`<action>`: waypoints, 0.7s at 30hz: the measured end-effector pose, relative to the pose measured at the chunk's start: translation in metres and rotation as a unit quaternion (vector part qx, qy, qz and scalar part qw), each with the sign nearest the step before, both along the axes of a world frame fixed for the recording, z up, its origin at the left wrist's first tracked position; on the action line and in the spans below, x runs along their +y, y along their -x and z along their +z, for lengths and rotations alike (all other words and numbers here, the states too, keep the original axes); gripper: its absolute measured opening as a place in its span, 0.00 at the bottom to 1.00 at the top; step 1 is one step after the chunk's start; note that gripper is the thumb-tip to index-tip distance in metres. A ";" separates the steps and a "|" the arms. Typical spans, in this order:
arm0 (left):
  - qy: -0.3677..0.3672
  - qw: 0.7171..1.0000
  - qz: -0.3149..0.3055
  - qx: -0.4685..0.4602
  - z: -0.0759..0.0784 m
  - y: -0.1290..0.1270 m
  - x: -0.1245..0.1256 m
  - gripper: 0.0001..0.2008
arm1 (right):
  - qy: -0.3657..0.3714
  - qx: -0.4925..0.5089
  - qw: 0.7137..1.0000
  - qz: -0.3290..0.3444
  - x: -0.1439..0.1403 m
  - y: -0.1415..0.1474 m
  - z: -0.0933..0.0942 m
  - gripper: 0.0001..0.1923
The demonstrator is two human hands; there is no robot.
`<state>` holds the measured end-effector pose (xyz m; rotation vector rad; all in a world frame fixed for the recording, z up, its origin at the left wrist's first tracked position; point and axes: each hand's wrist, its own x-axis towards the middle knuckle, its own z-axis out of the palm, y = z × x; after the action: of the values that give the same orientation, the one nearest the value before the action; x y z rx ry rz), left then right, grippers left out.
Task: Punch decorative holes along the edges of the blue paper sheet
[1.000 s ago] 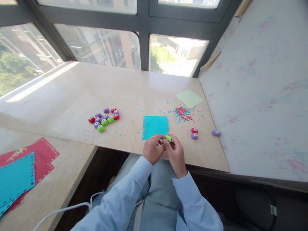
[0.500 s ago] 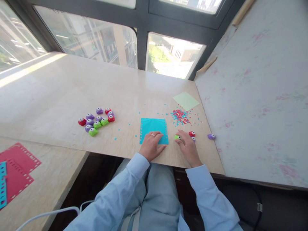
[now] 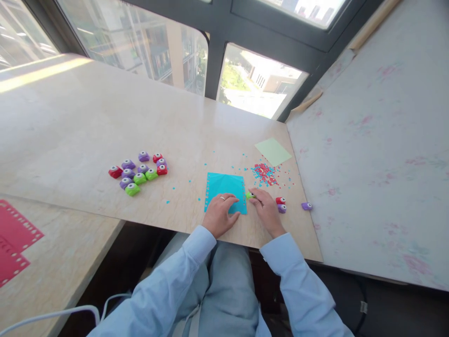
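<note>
A cyan paper square [image 3: 224, 187] with punched holes along its edges lies on the stone table [image 3: 105, 121] in front of me. My left hand [image 3: 220, 215], with a ring on one finger, rests flat on the sheet's near part. My right hand [image 3: 265, 210] holds a small green punch [image 3: 250, 195] at the sheet's right edge. A red punch [image 3: 280, 201] and a purple punch [image 3: 282, 208] sit just right of that hand.
A cluster of several red, purple and green punches [image 3: 138, 169] lies to the left. Red and cyan paper bits [image 3: 264, 172] are heaped behind a pale green sheet [image 3: 272, 151]. Another purple punch [image 3: 306, 206] sits near the wall. Red punched sheets [image 3: 14, 238] lie far left.
Both hands held the green punch over my lap, then came to the table. My left hand settled on the cyan sheet; my right hand brought the punch leftward to the sheet's right edge.
</note>
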<state>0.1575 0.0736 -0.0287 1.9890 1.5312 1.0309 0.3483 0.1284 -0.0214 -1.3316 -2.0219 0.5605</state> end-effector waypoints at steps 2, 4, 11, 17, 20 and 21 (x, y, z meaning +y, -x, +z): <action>0.001 1.000 -0.001 -0.001 0.000 0.000 0.000 0.16 | 0.004 0.009 1.000 -0.003 0.000 0.001 0.000 0.17; 0.001 1.000 -0.001 -0.001 0.001 0.000 0.000 0.16 | 0.006 0.019 1.000 -0.006 0.000 0.002 -0.001 0.17; 0.005 1.000 -0.001 0.003 0.004 0.000 0.000 0.15 | 0.007 0.033 0.999 -0.013 -0.002 0.005 -0.004 0.16; 0.009 1.000 -0.001 0.004 0.006 0.000 0.000 0.14 | -0.005 0.006 1.000 0.002 -0.002 0.007 -0.001 0.16; 0.007 1.000 0.001 0.006 0.004 0.000 0.000 0.14 | -0.003 -0.001 1.000 0.011 -0.004 0.005 0.001 0.16; 0.006 1.000 0.001 0.006 0.004 0.000 0.000 0.14 | -0.002 -0.002 1.000 0.016 -0.005 0.004 0.001 0.15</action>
<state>0.1573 0.0737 -0.0248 1.9904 1.5433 1.0105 0.3446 0.1233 -0.0202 -1.3024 -2.0489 0.5689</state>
